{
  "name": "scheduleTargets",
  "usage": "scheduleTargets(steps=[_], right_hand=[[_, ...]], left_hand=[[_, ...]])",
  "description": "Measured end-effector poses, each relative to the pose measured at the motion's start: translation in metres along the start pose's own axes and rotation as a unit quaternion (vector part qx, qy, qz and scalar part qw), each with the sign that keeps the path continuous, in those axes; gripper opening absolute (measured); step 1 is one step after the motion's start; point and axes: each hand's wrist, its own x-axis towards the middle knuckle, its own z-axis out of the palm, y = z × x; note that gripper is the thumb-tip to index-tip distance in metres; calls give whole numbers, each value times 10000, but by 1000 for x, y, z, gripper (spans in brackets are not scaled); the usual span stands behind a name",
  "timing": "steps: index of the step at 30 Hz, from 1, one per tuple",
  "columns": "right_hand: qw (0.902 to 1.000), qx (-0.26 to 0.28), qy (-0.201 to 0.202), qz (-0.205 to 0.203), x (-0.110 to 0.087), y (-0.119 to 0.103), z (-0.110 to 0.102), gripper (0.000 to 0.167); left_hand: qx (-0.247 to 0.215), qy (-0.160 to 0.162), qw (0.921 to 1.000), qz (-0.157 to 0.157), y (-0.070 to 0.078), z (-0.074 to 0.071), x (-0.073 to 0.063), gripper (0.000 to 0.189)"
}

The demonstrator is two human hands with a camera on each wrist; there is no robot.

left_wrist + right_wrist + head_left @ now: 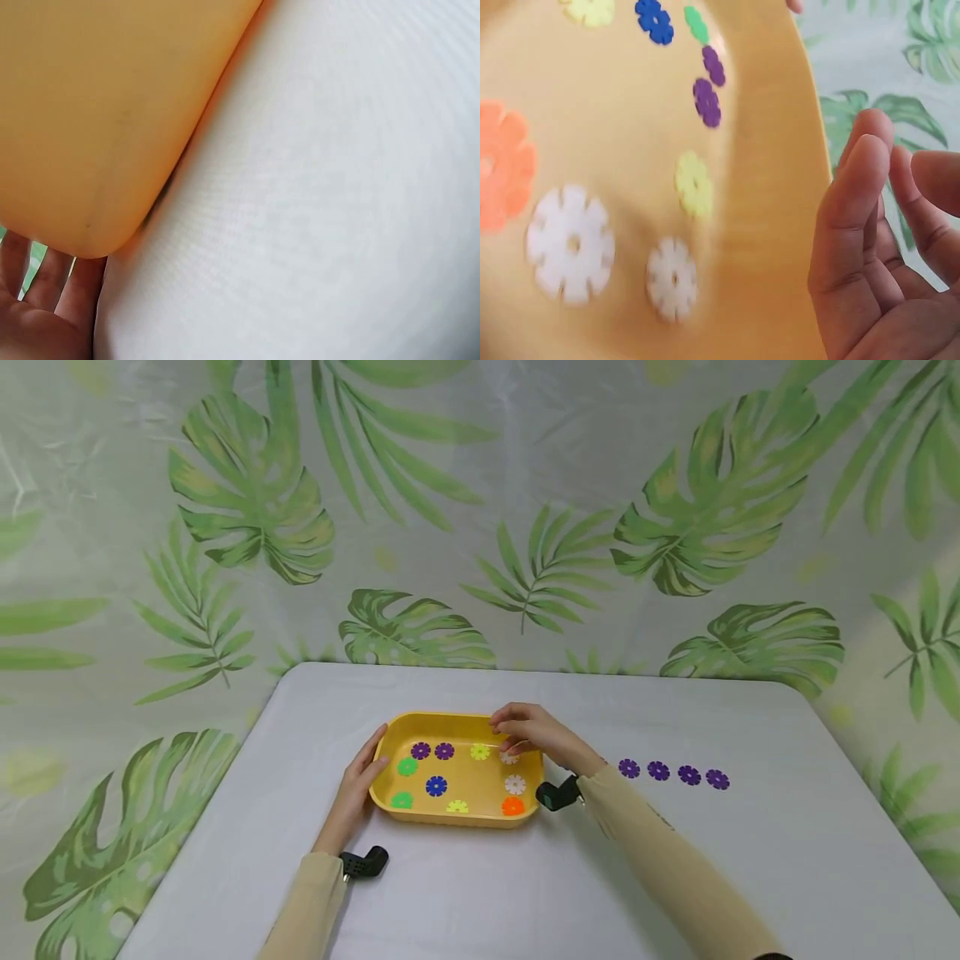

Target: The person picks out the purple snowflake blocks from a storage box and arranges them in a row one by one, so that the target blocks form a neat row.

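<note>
A yellow plastic tray point(487, 821) stands on the table with flower-shaped plastic snowflake discs lying inside. My left hand point(354, 787) grips the tray's left end, its thumb over the rim and the fingers along the outside wall. Above the right end of the tray hovers my right hand point(536, 733), fingers loosely bent and nothing between them. Below it lie two white discs, one nearer point(571, 244) and one farther point(672, 280), beside an orange disc point(501, 165). Purple discs point(444, 751), green discs point(402, 800), yellow discs point(480, 752) and a blue disc point(437, 786) lie elsewhere in the tray.
Several purple discs point(658, 770) form a row on the white table point(465, 893), to the right of the tray. My right forearm passes just in front of that row. A leaf-patterned cloth point(420, 543) hangs behind the table.
</note>
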Motion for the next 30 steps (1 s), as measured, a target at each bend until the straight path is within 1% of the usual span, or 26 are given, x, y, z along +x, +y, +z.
scheduleTargets(steps=[4,8,10,14,17,19,26,30], right_hand=[[9995,-56,-234,193,23,-3,24,32],[9981,-215,-435,368,40,0,44,30],[9972,-349,-536,399,45,2,53,30],[9948,-724,-667,277,54,5,65,34],[9927,-1001,-643,173,57,6,71,39],[9921,-1076,-624,148,58,7,74,40],[9921,-1028,-717,92,59,11,76,35],[9915,-1061,-755,74,58,13,75,36]], left_hand=[[11,24,10000,-15,-1,-1,0,51],[79,32,10000,-29,0,-2,0,51],[114,35,9999,-49,0,-2,0,51],[117,43,9999,-99,0,-1,0,51],[88,7,9999,-90,1,0,0,51],[63,2,10000,-69,1,0,0,51],[16,34,10000,-91,0,0,1,51],[8,19,9999,-109,1,0,1,51]])
